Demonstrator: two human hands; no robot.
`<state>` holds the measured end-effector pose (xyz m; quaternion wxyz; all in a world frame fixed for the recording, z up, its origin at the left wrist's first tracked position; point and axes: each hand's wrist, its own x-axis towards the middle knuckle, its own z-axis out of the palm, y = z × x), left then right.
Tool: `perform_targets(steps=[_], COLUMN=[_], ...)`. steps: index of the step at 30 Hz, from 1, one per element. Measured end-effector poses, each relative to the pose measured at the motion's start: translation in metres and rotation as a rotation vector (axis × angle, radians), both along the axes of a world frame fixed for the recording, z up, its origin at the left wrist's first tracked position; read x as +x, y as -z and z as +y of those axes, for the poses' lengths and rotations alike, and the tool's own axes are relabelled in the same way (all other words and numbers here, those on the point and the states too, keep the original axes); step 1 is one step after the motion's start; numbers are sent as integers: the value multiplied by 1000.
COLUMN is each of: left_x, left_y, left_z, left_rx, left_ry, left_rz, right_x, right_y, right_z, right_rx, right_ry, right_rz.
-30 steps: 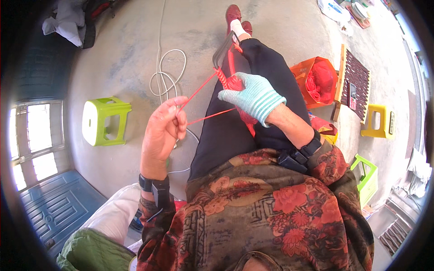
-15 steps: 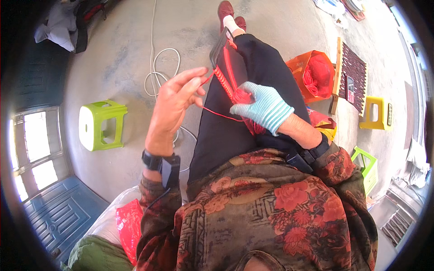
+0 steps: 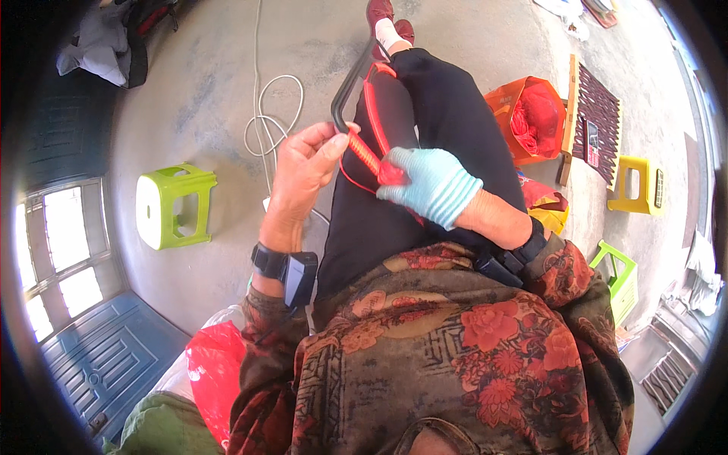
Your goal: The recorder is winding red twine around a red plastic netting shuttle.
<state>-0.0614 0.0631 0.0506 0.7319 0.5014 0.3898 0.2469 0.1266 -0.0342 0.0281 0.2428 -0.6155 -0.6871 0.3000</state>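
Over my lap lies a black bent frame point(image 3: 345, 91), its far end near my shoes. Red cord is coiled tightly round one side of it as a wrapped section point(image 3: 362, 152), and red also covers the opposite bar point(image 3: 371, 102). My bare left hand point(image 3: 307, 159) pinches the frame at its bend, where the red coils begin. My right hand point(image 3: 436, 186), in a light blue striped glove, is closed round a bundle of red cord point(image 3: 393, 171) at the near end of the coils. A loose red strand point(image 3: 350, 180) loops between the hands.
An orange bag point(image 3: 504, 106) with red material stands right of my legs, near a slatted wooden-framed piece point(image 3: 595, 114) bearing a small device. Stools are around me: green point(image 3: 176, 206) at left, yellow point(image 3: 635, 186) and green point(image 3: 618, 280) at right. A white cable point(image 3: 262, 121) loops over the floor.
My left hand has moved from pulling the red strand out to the left onto the frame's bend. The frame's bend has shifted left and nearer. My right hand keeps its hold.
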Motion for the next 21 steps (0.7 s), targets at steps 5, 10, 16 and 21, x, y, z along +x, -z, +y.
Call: perform_targets(steps=[5,10,16,21], left_x=[-9,-5,-5,-12], left_y=[-33,15,9,9], left_z=[-47,-46,-57,-68], left_rx=[209,270,181,143], left_ry=[17,-60,-62,-42], left_rz=[0,155,123,120], right_x=[10,12,10,4], right_y=[-28,7,-17,-19], right_z=[-24,-7,-11,-13], right_rx=[86,-120,-209,-204], right_ry=[-254,-149,28,49], right_rz=[-80,-197,-230,-324])
